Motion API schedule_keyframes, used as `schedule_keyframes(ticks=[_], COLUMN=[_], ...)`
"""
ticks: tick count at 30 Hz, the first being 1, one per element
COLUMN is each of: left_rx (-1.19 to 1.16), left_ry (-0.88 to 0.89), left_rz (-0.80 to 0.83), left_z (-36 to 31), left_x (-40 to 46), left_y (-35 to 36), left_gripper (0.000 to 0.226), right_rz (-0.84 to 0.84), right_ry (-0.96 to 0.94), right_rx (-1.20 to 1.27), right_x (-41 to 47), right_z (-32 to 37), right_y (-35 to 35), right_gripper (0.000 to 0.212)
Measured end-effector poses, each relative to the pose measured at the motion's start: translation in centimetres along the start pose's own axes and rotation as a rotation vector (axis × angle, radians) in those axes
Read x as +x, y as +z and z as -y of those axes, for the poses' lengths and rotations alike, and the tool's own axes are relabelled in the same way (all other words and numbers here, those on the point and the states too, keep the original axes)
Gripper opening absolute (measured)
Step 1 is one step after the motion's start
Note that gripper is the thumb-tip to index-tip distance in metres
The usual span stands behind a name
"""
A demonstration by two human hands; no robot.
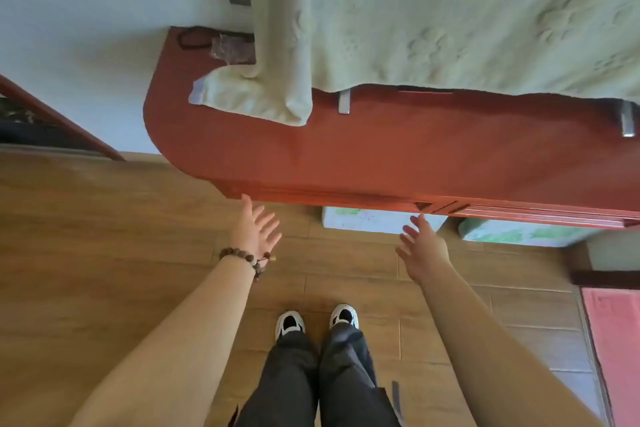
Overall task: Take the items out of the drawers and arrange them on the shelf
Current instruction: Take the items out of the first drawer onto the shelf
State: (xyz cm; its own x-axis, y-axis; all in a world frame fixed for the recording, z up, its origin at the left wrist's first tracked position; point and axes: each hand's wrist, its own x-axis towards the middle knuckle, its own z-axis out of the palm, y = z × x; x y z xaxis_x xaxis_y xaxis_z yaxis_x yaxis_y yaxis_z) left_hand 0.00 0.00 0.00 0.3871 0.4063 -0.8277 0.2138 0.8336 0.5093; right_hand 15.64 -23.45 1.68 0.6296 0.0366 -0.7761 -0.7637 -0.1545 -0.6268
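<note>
Drawers cannot be made out as such from this high downward view; only the grooved front edge [467, 208] of the red-brown wooden cabinet shows, running below its rounded, glossy worktop [381, 149], and whether any drawer stands open cannot be told. At the far left a red-brown wooden rail [69, 125] slants down along the pale wall. On the worktop's back left corner lie a dark looped cord [194, 38] and a small clear packet with brownish contents [230, 48], close beside each other. Just in front of them a folded cream towel [249, 97] rests on the worktop, touching the large pale green embossed cloth [450, 10] that drapes over the back of the cabinet. Below the cabinet's front edge, the left hand [256, 232], with a brown beaded bracelet [242, 258] on its wrist, is spread open and empty, its fingertips at the lip of the worktop. Two black-and-white shoes [317, 321] stand on the wood-plank floor [104, 236] between the arms. The right hand [424, 246] is likewise open and empty, fingers splayed just under the edge, in front of a pale printed box [374, 220] on the floor. A pink mat [616, 340] lies at the far right.
</note>
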Motion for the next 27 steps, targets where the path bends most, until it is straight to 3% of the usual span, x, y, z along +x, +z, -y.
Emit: schedule_keyframes(ticks=[4,11,21,27], left_rx=[-0.353,-0.497,-0.61,-0.582], left_ry=[-0.025,-0.037,-0.047,-0.083], left_rz=[0.031,0.027,0.06,0.0], left_z=[-0.1,0.2,1.8,5.3], left_x=[3.2,6.0,5.5,3.0], left_y=[0.0,0.4,-0.2,-3.0], left_gripper=[0.089,0.102,0.097,0.079], right_rz=[0.044,0.093,0.061,0.027], right_ry=[0.159,0.244,0.206,0.21], right_rx=[0.345,0.674,0.721,0.737], right_x=[4.2,7.2,7.4,5.1], right_z=[0.7,-0.1,-2.4,-6.1], right_y=[1.4,3.8,3.5,1.2], right_gripper=[0.051,0.059,0.054,0.053])
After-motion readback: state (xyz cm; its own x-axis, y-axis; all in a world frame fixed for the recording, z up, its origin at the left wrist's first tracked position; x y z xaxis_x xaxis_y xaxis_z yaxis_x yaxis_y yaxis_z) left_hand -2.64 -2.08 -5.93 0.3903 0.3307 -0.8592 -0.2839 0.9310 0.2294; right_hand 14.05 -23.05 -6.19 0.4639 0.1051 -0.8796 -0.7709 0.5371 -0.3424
